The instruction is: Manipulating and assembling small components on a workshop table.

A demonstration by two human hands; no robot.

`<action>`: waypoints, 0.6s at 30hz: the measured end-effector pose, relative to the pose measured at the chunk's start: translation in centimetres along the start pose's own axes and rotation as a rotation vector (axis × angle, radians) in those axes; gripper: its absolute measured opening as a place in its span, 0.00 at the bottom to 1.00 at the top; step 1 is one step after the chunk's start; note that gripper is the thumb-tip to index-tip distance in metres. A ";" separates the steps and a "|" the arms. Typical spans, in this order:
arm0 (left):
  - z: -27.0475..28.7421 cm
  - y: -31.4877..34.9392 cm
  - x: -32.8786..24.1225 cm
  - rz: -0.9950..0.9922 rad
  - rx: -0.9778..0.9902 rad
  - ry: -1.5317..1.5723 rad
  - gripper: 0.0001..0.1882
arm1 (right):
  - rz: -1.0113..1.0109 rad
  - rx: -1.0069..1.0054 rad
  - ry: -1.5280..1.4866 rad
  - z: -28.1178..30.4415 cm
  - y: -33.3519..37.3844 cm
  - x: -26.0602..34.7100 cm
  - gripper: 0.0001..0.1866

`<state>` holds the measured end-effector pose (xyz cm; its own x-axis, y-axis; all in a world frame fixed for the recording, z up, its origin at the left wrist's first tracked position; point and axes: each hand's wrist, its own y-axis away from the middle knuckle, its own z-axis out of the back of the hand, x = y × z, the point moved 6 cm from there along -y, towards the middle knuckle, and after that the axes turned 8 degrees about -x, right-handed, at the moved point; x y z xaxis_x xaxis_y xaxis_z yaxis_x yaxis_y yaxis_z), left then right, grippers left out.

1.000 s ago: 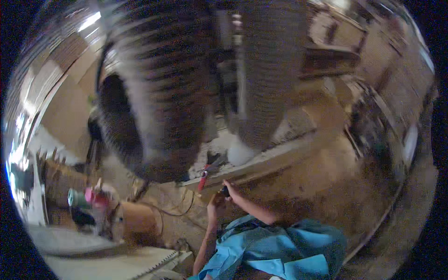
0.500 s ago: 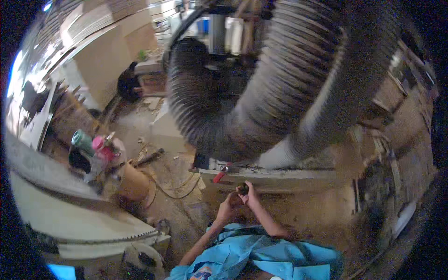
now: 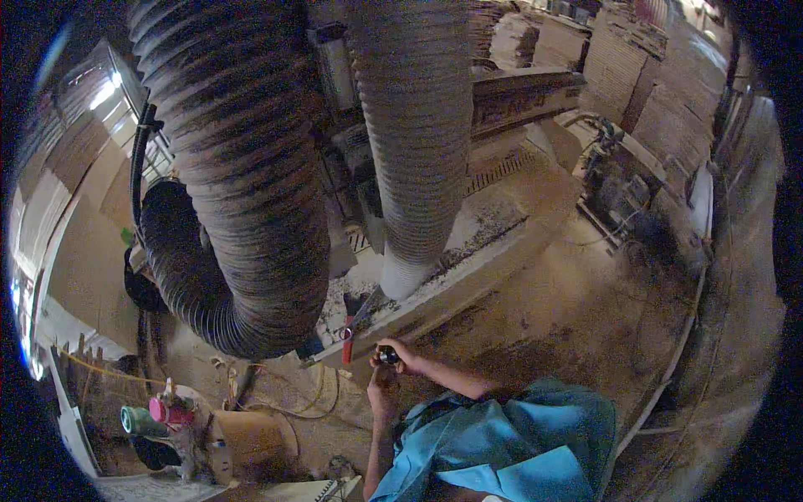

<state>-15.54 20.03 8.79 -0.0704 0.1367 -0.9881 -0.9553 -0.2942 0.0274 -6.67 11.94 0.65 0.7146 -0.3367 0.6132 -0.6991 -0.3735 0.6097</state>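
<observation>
A small dark, rounded object [image 3: 387,354] is gripped in my right hand [image 3: 406,359], its fingers closed around it; the exact kind is too small to tell. Just below, my left hand [image 3: 382,391] is closed, its fingertips raised against the underside of the right hand. What those left fingers pinch is hidden. Both hands are in front of the machine's pale edge. A red-handled tool with a ring [image 3: 347,348] rests on that edge, a little left of my hands.
Large grey ribbed hoses [image 3: 259,192] hang over the machine bed [image 3: 493,251], which is strewn with dark chips. At lower left stand an orange-brown cylinder [image 3: 251,437], a pink-capped part [image 3: 170,410] and a green roll [image 3: 140,421]. Machinery [image 3: 619,192] stands at right; cables cross the dusty floor.
My view has swung to the right, so the hoses and machine appear further left and more of the right side shows. Both hands stay together at the dark object.
</observation>
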 end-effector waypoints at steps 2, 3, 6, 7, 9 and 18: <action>0.0 -0.1 -0.6 -0.094 0.016 -0.152 0.15 | -0.010 -0.010 -0.021 -0.1 -0.1 -0.4 0.17; 0.2 -0.1 -0.6 -0.049 -0.003 -0.104 0.15 | 0.022 0.001 -0.064 -0.1 -0.3 -0.3 0.16; 0.3 -0.2 -1.8 -0.039 0.038 -0.265 0.17 | 0.029 0.032 -0.115 0.2 -1.1 -0.8 0.16; 0.3 -0.1 -1.9 -0.040 0.088 -0.514 0.19 | 0.064 0.101 -0.129 0.1 -1.2 -0.6 0.15; 0.8 0.4 -3.0 -0.099 0.028 -0.298 0.21 | -0.074 0.069 -0.172 1.2 -1.2 -0.6 0.14; 0.6 1.1 0.0 -0.099 0.070 -0.018 0.26 | -0.189 0.079 -0.469 0.3 2.5 3.0 0.13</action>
<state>-16.79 20.27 8.89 0.0207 0.1787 -0.9837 -0.9755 -0.2121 -0.0590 -6.22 9.77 3.86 0.7749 -0.6018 0.1935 -0.5657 -0.5236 0.6370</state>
